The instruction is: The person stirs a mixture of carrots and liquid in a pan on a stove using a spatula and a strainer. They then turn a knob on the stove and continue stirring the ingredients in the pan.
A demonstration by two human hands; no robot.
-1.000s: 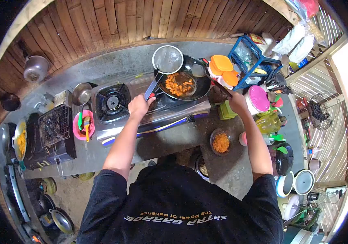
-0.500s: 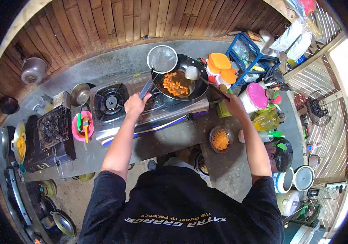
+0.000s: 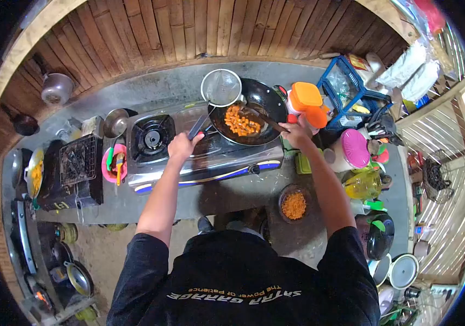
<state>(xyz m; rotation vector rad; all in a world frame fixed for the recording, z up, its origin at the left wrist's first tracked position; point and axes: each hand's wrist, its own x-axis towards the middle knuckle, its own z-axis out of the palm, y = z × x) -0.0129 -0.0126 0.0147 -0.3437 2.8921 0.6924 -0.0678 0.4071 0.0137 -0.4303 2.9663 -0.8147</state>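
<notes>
My left hand [image 3: 182, 146] is closed round the flat grey handle of a wire-mesh strainer [image 3: 221, 88]. The strainer's round basket overlaps the back left rim of a black wok [image 3: 270, 111] on the stove. My right hand [image 3: 296, 135] grips the dark handle of a spatula [image 3: 268, 119], which slants into the wok. Its head is at the small orange food pieces [image 3: 242, 122], partly hard to make out. Those pieces are gathered in the wok's left half. A bit of red shows beside my left thumb.
The stove's bare left burner [image 3: 153, 139] is beside my left arm. A pink bowl [image 3: 114, 163] with utensils stands left of it. A bowl of orange shreds [image 3: 293, 205] is near my right forearm. Orange-lidded containers [image 3: 306, 95] and a pink-lidded tub [image 3: 355, 148] crowd the right.
The spatula head has moved left and down to the food pieces. My right hand has shifted left with it. My left hand still holds the strainer, and the whole view has shifted slightly.
</notes>
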